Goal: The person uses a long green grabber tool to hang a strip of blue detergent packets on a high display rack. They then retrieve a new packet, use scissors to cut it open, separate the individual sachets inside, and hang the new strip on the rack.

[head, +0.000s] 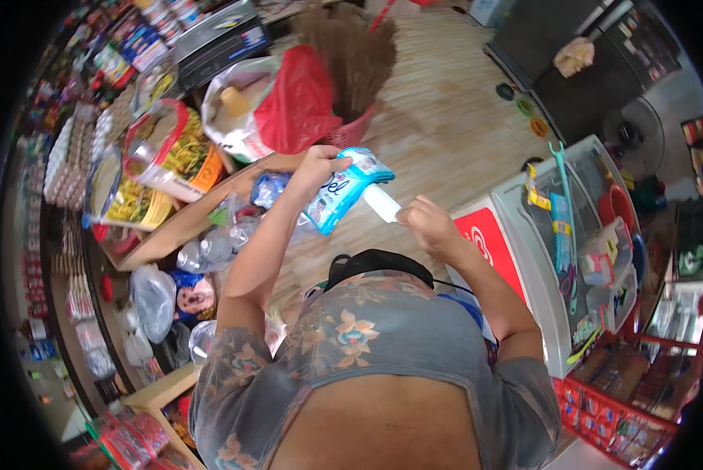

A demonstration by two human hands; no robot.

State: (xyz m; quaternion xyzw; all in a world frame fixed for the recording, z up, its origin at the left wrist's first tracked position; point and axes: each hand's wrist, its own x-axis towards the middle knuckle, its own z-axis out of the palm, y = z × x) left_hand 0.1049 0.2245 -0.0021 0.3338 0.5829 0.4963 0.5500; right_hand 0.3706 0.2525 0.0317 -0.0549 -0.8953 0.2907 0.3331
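Note:
My left hand [314, 172] grips the upper left edge of a light-blue plastic packet [338, 197], thumb on its front. The packet bears writing and a small picture of a person. A flat white piece [381, 203] sticks out from the packet's right side. Its outer end is pinched in the fingers of my right hand [426, 226]. The piece's inner end is hidden by the packet, and I cannot tell what it is. Both hands are held in front of my body, above the wood-look floor [445, 111].
Open sacks of grain [158, 138] and a white sack with a scoop [234, 120] stand at the left. Brooms fill a pink basket [351, 129]. A chest freezer [504, 205] with baskets on top stands close on the right. Plastic bottles [213, 247] lie left of my forearm.

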